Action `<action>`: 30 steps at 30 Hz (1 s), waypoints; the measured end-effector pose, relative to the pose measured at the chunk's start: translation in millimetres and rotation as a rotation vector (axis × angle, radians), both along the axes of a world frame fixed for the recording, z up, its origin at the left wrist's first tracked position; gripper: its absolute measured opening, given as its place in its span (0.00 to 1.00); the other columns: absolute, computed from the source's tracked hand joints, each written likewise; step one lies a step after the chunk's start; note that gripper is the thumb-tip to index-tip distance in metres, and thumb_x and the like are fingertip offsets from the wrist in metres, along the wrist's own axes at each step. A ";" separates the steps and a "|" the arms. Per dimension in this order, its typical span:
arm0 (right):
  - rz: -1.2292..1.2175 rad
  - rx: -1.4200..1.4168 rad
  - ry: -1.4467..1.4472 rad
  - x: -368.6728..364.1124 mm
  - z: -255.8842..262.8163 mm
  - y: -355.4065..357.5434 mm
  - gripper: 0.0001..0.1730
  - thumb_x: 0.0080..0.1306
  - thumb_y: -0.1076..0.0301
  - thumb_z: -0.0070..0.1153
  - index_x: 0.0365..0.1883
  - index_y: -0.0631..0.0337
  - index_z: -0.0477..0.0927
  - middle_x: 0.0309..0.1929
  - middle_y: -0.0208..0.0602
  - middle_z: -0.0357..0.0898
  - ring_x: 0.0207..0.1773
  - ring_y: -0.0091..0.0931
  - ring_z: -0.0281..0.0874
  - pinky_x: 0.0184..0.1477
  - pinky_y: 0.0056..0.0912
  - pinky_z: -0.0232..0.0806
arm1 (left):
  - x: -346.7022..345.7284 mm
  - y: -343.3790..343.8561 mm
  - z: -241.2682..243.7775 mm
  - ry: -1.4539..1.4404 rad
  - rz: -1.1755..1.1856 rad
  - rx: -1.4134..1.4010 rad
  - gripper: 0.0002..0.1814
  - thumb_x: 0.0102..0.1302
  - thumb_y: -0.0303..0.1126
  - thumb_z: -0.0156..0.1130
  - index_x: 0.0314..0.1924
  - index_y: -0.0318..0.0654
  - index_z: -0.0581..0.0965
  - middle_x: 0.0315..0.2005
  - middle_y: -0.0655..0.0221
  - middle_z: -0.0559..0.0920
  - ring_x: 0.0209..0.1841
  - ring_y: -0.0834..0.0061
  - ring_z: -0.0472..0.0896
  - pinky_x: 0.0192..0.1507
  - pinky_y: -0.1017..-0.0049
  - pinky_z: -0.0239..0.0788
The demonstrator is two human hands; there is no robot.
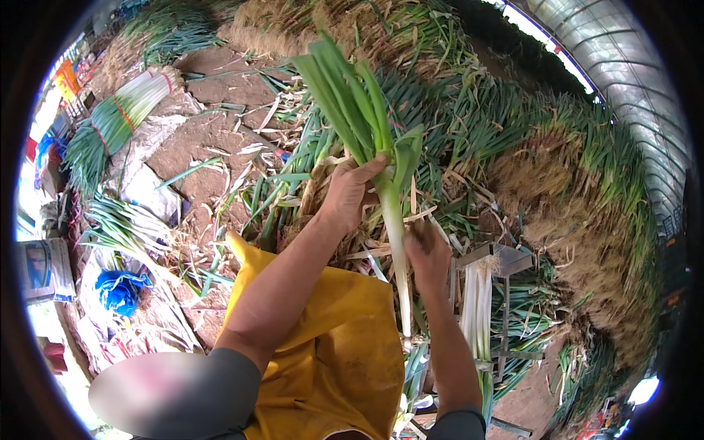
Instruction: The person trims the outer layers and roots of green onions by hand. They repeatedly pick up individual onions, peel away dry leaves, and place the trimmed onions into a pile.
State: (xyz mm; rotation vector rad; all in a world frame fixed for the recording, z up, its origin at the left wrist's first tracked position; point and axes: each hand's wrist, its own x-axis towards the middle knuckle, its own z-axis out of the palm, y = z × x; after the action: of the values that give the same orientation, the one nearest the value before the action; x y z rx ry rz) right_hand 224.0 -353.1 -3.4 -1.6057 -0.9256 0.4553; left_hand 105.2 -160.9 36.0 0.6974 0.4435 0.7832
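Observation:
My left hand (pixel 355 192) grips a large green onion (pixel 391 212) where its green leaves meet the pale stalk. The leaves fan out upward, away from me, and the white root end points down towards me, over the edge of a yellow apron (pixel 341 330). Just right of the stalk is my right hand (pixel 427 245), blurred, with its fingers curled; whether it pinches a strip of leaf cannot be told. Several trimmed white stalks (pixel 476 302) lie on a metal stand (pixel 514 261) to the right of my right forearm.
Long heaps of green onions (pixel 572 220) with brown roots curve along the back and right. A tied bundle (pixel 118 115) lies at the left, above loose onions (pixel 129 225) and a blue plastic bag (pixel 118 291). Dry leaf scraps litter the soil (pixel 209 137).

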 end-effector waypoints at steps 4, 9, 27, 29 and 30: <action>-0.086 0.119 -0.008 -1.5 47.7 74.4 0.14 0.73 0.66 0.73 0.45 0.69 0.85 0.37 0.27 0.81 0.37 0.19 0.75 0.45 0.27 0.70 | 4.2 -14.8 6.8 0.047 -0.050 0.017 0.13 0.79 0.40 0.71 0.54 0.41 0.84 0.37 0.74 0.86 0.32 0.82 0.83 0.28 0.76 0.73; -0.216 0.325 -0.071 -9.8 18.1 87.0 0.08 0.78 0.70 0.67 0.43 0.68 0.86 0.36 0.25 0.81 0.38 0.15 0.72 0.44 0.23 0.66 | 13.0 -16.5 2.1 0.043 0.069 0.067 0.13 0.78 0.37 0.71 0.52 0.35 0.84 0.37 0.72 0.86 0.34 0.80 0.83 0.33 0.78 0.73; -0.114 0.215 0.497 -41.8 34.2 -50.8 0.09 0.85 0.65 0.57 0.52 0.63 0.80 0.42 0.35 0.82 0.35 0.23 0.73 0.43 0.28 0.69 | 18.2 27.9 -15.8 -0.116 0.320 -0.053 0.14 0.82 0.41 0.63 0.50 0.37 0.78 0.29 0.65 0.81 0.22 0.70 0.82 0.24 0.66 0.77; -0.110 0.052 0.300 -50.5 46.0 -69.6 0.10 0.84 0.68 0.56 0.53 0.67 0.82 0.40 0.30 0.82 0.37 0.17 0.72 0.41 0.25 0.68 | 17.1 29.8 -17.5 -0.093 0.314 -0.041 0.15 0.82 0.42 0.63 0.51 0.36 0.78 0.31 0.65 0.82 0.26 0.72 0.82 0.28 0.68 0.77; -0.100 -0.036 0.176 -51.1 52.4 -81.7 0.11 0.84 0.68 0.56 0.53 0.67 0.83 0.40 0.29 0.82 0.37 0.17 0.72 0.41 0.25 0.68 | 15.1 35.8 -18.8 -0.069 0.327 -0.037 0.16 0.82 0.43 0.62 0.51 0.35 0.79 0.31 0.65 0.82 0.26 0.72 0.82 0.28 0.68 0.77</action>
State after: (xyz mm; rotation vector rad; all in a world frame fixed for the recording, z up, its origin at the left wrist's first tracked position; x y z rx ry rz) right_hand 172.9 -434.8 49.0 -1.6086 -0.7050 0.5369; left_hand 120.3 -125.0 17.1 0.5681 0.5145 1.1008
